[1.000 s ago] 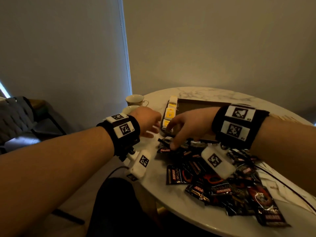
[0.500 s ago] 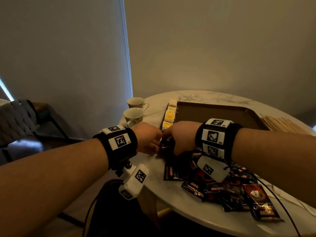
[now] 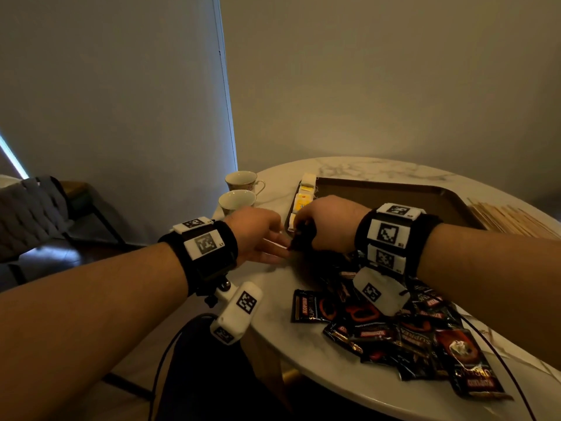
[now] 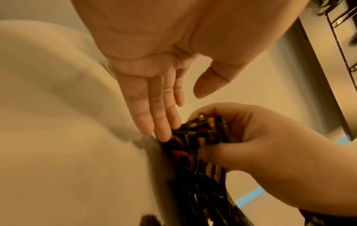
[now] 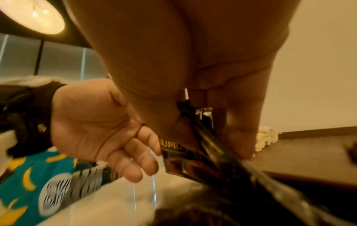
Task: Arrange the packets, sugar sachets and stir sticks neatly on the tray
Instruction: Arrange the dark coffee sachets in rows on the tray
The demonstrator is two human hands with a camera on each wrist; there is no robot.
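My right hand [image 3: 315,230] grips a small stack of dark coffee packets [image 4: 204,131] upright on the table, just in front of the brown tray [image 3: 425,192]. My left hand [image 3: 267,241] is flat with straight fingers, whose fingertips [image 4: 164,136] touch the side of that stack. In the right wrist view the held stack of coffee packets [image 5: 193,156] stands between both hands. More loose coffee packets [image 3: 394,329] lie in a heap near the table's front edge. Yellow and white sachets [image 3: 305,196] line the tray's left end. Wooden stir sticks [image 3: 510,220] lie right of the tray.
Two teacups [image 3: 239,189] stand at the table's left edge, close behind my left hand. The round marble table [image 3: 379,168] drops off just below my left wrist. A dark chair [image 3: 36,214] stands at the far left.
My right hand has drawn back from the pile and now holds a gathered stack upright. The left hand has moved in and opened flat against the stack's side.
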